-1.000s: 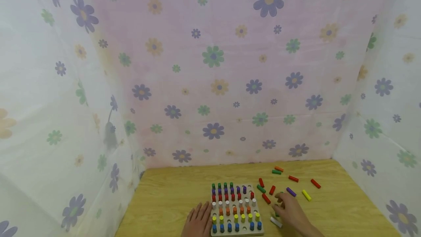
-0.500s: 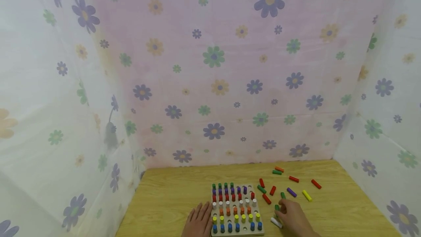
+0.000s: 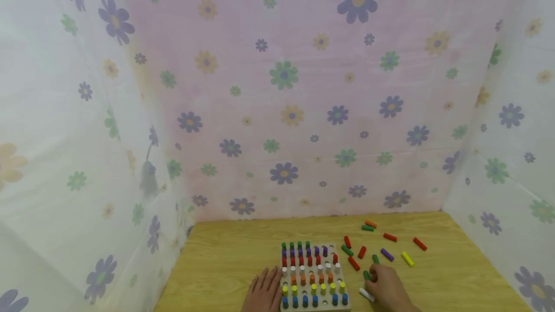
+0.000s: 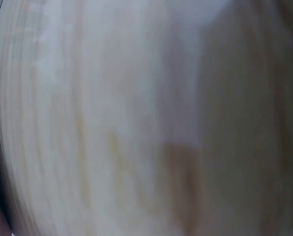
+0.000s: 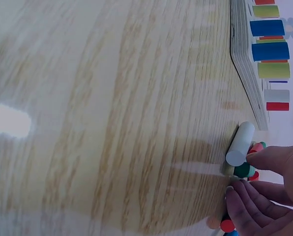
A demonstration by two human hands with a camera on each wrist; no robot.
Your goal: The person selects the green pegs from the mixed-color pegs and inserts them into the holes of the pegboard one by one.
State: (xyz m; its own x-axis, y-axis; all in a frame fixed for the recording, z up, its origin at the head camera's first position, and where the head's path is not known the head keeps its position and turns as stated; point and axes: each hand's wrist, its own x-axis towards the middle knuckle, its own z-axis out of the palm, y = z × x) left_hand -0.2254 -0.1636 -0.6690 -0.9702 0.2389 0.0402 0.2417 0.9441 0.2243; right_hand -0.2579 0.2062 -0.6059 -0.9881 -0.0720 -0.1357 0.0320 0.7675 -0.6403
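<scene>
My left hand rests flat on the table, fingers straight and tips at the left edge of a wooden pegboard. Rows of green, purple, red, white, orange, yellow and blue pegs stand in the board, with a few holes bare. To its right, my right hand pinches a green peg lying on the table. In the right wrist view, thumb and fingertips sit on either side of that green peg, just behind a white peg. The left wrist view holds only blurred wood grain.
Loose pegs lie scattered right of the board: a second green peg, a purple peg, a yellow peg, several red ones, and an orange peg farther back. Flowered curtains close off the table's back and sides.
My right hand has come down and drawn its fingers together at the green peg, uncovering another green peg behind it. The left hand keeps its place by the board.
</scene>
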